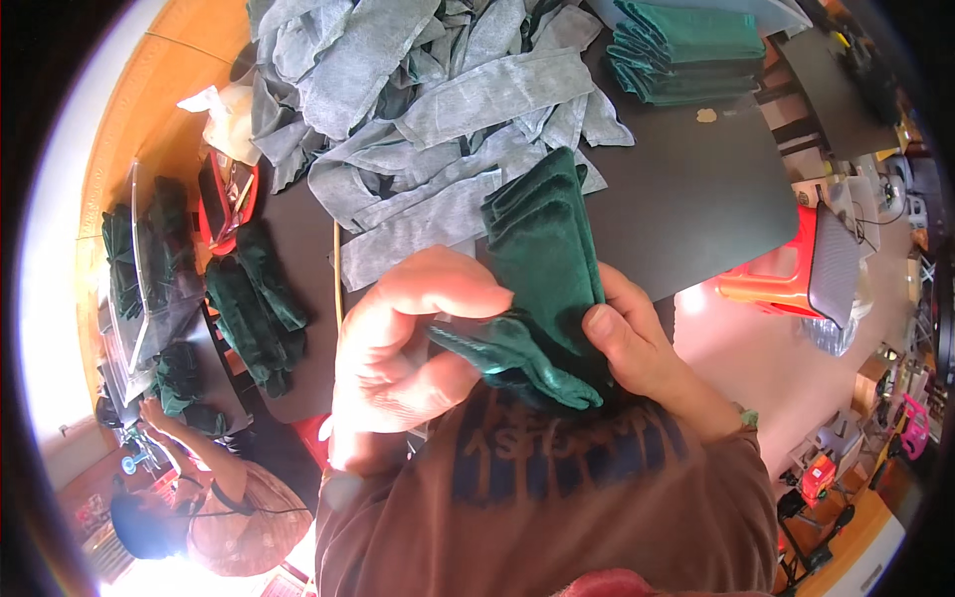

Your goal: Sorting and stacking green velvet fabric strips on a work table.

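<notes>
In front of my chest I hold a small stack of folded dark green velvet cloth pieces (542,254), its layered far end tilted toward the table. My left hand (398,343) is curled at the near end, index finger and thumb closed about a turned-up flap of the cloth. My right hand (637,343) grips the stack along its right edge, thumb on top and the other fingers hidden behind. Just beyond lies a large loose heap of grey cloth strips (497,104), green undersides showing in places.
A neat pile of green velvet pieces (686,50) sits on the dark table (686,189) at far right. More green cloth (259,318) and a red basket (227,204) lie left. Right stands a red-orange stool (776,269). At lower left a co-worker (224,507) handles green cloth.
</notes>
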`<action>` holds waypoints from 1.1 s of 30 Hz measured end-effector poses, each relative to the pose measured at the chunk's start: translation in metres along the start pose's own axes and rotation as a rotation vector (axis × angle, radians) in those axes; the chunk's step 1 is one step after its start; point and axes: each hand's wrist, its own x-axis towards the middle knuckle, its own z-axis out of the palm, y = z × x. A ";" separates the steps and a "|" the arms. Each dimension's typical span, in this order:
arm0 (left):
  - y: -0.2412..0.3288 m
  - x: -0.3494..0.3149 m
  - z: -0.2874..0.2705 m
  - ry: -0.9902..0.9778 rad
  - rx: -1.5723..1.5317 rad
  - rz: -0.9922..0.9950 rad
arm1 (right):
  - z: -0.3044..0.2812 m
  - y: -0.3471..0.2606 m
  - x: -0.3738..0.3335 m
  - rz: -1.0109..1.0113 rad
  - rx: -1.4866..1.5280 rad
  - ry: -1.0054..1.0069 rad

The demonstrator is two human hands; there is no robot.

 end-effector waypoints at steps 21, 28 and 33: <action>0.017 -0.012 0.012 -0.033 0.097 0.227 | -0.004 -0.002 0.001 -0.563 -0.792 0.033; 0.013 -0.015 0.017 0.041 0.108 0.254 | 0.001 0.001 -0.005 -0.573 -0.664 0.009; 0.007 -0.017 0.016 0.043 0.147 0.263 | 0.005 0.007 -0.007 -0.381 -0.290 -0.080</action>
